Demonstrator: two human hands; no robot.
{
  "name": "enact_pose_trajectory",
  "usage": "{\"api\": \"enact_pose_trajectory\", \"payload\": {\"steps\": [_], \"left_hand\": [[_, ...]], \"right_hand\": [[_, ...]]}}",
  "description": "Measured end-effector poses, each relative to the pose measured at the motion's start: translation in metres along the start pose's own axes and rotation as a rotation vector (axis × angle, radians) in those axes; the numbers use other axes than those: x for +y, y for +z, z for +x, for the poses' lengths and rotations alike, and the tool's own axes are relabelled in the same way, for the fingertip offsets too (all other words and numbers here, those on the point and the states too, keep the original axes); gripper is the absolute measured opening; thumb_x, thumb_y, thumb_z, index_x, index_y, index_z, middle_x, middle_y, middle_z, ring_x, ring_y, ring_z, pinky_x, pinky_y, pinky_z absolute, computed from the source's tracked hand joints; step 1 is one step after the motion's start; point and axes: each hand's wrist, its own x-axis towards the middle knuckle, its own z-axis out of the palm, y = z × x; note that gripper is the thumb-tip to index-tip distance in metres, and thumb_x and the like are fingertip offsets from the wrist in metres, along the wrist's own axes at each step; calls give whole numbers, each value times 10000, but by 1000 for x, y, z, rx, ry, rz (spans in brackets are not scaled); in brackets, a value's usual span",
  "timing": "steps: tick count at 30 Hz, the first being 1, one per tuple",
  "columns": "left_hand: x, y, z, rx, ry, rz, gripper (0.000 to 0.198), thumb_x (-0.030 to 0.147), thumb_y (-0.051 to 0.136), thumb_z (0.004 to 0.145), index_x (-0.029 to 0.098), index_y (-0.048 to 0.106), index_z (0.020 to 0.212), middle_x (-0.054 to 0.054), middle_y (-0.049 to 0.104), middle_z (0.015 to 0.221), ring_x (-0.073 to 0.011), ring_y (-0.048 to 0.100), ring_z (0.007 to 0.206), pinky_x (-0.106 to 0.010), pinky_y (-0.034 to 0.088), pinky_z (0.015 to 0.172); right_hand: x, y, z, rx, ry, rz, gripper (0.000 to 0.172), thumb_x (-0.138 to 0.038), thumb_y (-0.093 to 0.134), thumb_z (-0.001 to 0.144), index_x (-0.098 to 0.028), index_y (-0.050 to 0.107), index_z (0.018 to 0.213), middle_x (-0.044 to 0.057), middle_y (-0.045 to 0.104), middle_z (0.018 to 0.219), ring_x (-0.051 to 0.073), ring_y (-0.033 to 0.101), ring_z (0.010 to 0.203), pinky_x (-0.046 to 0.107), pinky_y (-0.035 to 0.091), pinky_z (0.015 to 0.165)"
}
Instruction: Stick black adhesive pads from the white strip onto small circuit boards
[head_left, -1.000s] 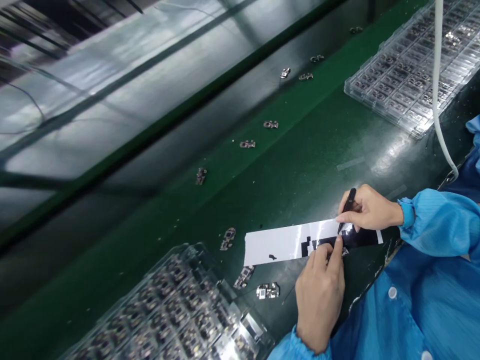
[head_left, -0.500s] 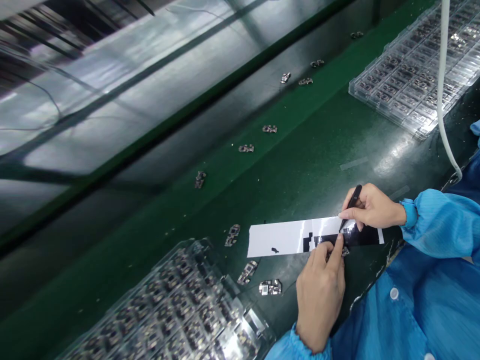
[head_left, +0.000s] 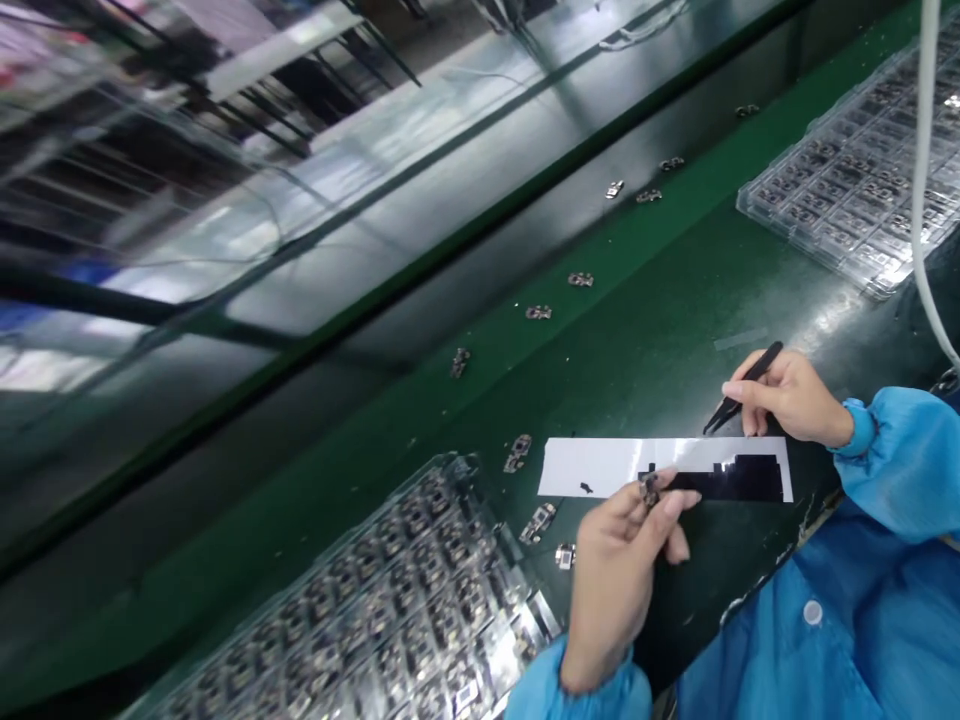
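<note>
Between the thumb and fingers of my left hand (head_left: 619, 565) is a small circuit board (head_left: 649, 488), raised over the near edge of a white backing sheet (head_left: 592, 458). My right hand (head_left: 795, 395) grips black tweezers (head_left: 750, 385), whose tips point down and left just beyond the sheet's far edge. I cannot make out anything between the tips. Black adhesive film (head_left: 750, 478) covers the right part of the sheet, with stepped cut-outs along its edge. One small black piece (head_left: 586, 488) lies alone on the white left part.
A clear plastic tray (head_left: 390, 640) full of circuit boards stands at the lower left, another tray (head_left: 847, 190) at the upper right. Loose boards (head_left: 538, 522) lie near the left tray and along the green bench (head_left: 600, 370). A white cable (head_left: 924, 190) hangs at the right.
My left hand has lifted off the sheet and now holds up a circuit board. The tweezers have moved from the black film to beyond the sheet's far edge. The camera view has shifted.
</note>
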Motion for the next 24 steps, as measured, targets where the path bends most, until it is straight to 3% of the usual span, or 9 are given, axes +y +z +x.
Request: {"api": "enact_pose_trajectory", "payload": {"steps": [2, 5, 12, 18, 24], "left_hand": [[0, 8, 11, -80, -120, -238, 383, 340, 767, 660, 119, 683, 961, -97, 725, 862, -78, 564, 489, -197, 477, 476], [-4, 17, 23, -127, -198, -369, 415, 300, 790, 632, 106, 666, 976, -122, 717, 959, -106, 631, 592, -203, 522, 525], [-7, 16, 24, -123, -177, -289, 306, 279, 773, 663, 99, 647, 876, -99, 723, 899, -132, 674, 634, -207, 550, 580], [-6, 14, 25, -166, -209, -310, 361, 265, 761, 672, 110, 655, 979, -101, 718, 948, -181, 699, 766, -241, 563, 673], [-6, 13, 25, -198, -229, -253, 371, 258, 743, 690, 99, 647, 1011, -102, 715, 930, -177, 699, 749, -236, 559, 669]], "right_hand": [[-2, 0, 2, 11, -36, 20, 340, -410, 737, 663, -128, 552, 706, -4, 588, 391, 106, 530, 296, 164, 392, 283], [-4, 5, 3, -39, -37, 17, 334, -395, 750, 652, -127, 555, 696, -11, 585, 391, 110, 543, 307, 163, 402, 288], [-2, 16, 3, -153, 31, 4, 353, -402, 766, 626, -125, 553, 677, -26, 573, 378, 95, 539, 306, 151, 421, 303], [1, 17, 1, -219, 56, -10, 347, -388, 766, 631, -131, 541, 689, -48, 558, 382, 82, 537, 315, 140, 421, 307], [4, 18, 1, -301, 89, -15, 347, -365, 767, 639, -128, 521, 699, -59, 544, 409, 84, 543, 331, 151, 434, 313]]}}
